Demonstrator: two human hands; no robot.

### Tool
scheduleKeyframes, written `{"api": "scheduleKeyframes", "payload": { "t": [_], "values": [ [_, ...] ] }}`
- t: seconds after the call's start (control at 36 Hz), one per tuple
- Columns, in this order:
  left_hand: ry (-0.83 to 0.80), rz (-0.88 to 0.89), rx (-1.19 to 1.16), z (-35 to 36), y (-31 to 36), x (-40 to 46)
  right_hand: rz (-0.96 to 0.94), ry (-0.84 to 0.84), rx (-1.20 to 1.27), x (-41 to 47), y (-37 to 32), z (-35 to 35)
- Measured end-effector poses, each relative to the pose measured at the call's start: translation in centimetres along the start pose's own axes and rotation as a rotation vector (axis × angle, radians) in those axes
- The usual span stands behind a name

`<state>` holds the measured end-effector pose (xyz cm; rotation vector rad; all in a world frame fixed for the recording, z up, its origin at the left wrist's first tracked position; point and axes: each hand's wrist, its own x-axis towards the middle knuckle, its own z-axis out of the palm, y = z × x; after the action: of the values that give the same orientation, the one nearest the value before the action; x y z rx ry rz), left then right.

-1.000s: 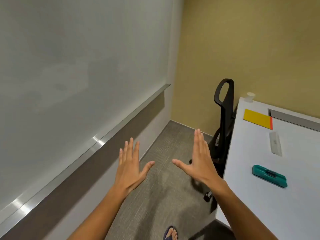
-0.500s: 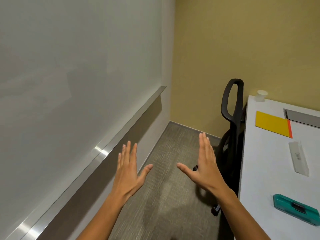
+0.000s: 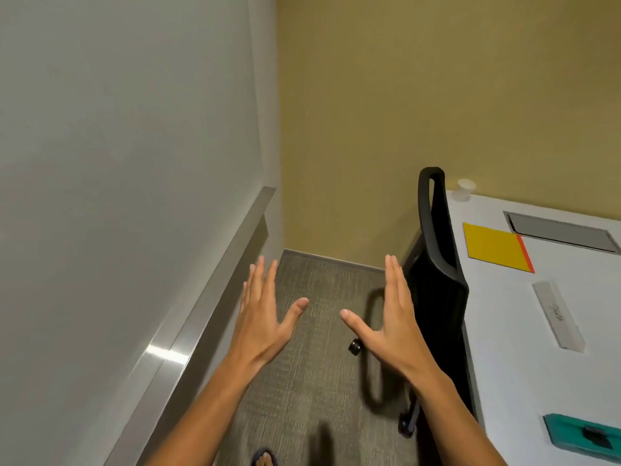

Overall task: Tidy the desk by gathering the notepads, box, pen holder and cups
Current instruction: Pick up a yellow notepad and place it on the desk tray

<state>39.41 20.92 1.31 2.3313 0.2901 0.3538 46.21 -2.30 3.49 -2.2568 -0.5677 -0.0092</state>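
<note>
box flat, long axis runs away | left hand empty

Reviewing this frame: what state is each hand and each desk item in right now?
left hand: open, fingers straight, holds nothing, over the floor
right hand: open, fingers straight, holds nothing
cup: upright at the desk's far corner
yellow notepad: flat, closed
clear box: lying flat on the desk
teal holder: lying on the desk, partly out of frame
chair: pushed against the desk edge

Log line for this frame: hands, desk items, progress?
left hand: open, empty | right hand: open, empty | on desk: yellow notepad, cup, teal box | gathering: not started
</note>
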Motion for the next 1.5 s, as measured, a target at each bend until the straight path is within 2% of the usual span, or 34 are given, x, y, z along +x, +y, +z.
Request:
{"api": "scheduleKeyframes", "payload": {
  "t": [0.31,0.69,0.86,1.08,1.31,1.5],
  "values": [
    [-0.132,0.138,-0.098,0.7,0.4,13.2,0.091,0.264,-0.003,8.4,-0.5,-3.0],
    [-0.288,0.294,-0.127,11.6,5.2,28.6,0.38,0.466,0.072,16.9,11.0,-10.2],
    [-0.351,0.344,-0.134,15.9,10.2,34.9,0.477,0.469,0.125,19.7,15.0,-13.0],
    [-0.428,0.51,-0.182,21.3,14.9,39.7,0.63,0.359,0.217,21.4,19.0,-14.5],
    [-0.567,0.583,-0.175,26.9,18.4,45.6,0.781,0.444,0.26,23.4,22.2,-15.0],
    [-0.743,0.667,-0.134,32.5,21.1,52.3,0.934,0.475,0.149,25.4,25.0,-17.1]
  ]
}}
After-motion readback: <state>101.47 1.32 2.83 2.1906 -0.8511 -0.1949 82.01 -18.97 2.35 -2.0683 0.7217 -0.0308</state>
